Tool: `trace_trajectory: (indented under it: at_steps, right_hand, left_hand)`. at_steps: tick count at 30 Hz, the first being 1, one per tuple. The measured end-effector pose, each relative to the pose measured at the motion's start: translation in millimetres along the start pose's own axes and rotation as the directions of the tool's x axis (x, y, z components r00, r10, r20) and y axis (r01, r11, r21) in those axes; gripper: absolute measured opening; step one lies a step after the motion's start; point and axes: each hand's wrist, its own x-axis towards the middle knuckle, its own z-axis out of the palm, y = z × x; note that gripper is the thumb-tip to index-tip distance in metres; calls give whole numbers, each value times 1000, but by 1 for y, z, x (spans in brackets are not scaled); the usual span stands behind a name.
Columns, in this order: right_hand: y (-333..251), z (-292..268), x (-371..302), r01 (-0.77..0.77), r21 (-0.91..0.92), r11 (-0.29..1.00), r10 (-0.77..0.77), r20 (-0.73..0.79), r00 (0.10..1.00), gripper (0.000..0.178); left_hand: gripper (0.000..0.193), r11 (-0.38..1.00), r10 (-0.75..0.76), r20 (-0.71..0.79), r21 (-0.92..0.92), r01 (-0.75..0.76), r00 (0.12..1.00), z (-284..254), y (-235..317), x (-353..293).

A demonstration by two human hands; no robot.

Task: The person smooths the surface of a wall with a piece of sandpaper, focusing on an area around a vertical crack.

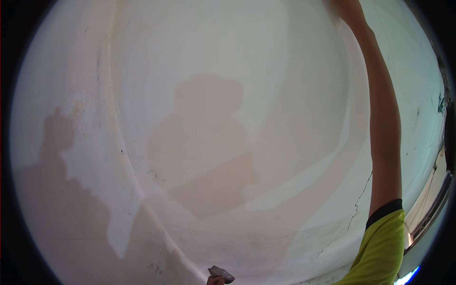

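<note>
My right arm, in a yellow-green sleeve with a dark cuff, stretches up the right side of the view. At its end my right hand [349, 10] is against or close to the pale wall [266, 57]; its fingers are blurred and partly cut off by the top edge, so what it holds, if anything, is hidden. Low in the middle, only a little of my left hand [215, 281] shows. Its fingers are closed on a small grey folded sheet [222, 274], which looks stiff and may be sandpaper.
A corner line [114, 107] runs down the wall on the left and curves to the bottom. Thin dark cracks [356, 206] mark the wall beside my upper arm. Shadows of people fall across it. At the far right is a dark-edged opening [430, 209].
</note>
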Motion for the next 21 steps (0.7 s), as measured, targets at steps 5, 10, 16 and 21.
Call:
trace_trajectory:
  at_steps: [5,10,16,21]
  right_hand:
    - [-96,58,-57,669,424,610,-723,-47,689,43]
    - [-187,62,-148,281,922,268,-951,207,229,31]
    - [-85,47,21,775,163,611,-787,23,616,58]
    - [-47,39,61,304,-166,938,-323,-107,940,42]
  left_hand:
    - [18,998,63,-39,19,-63,997,-18,-30,6]
    - [15,981,78,-24,-175,-81,997,-13,35,-9]
    - [13,984,165,-116,91,-155,979,-35,34,-1]
    - [11,656,658,-10,498,-567,753,-88,56,13]
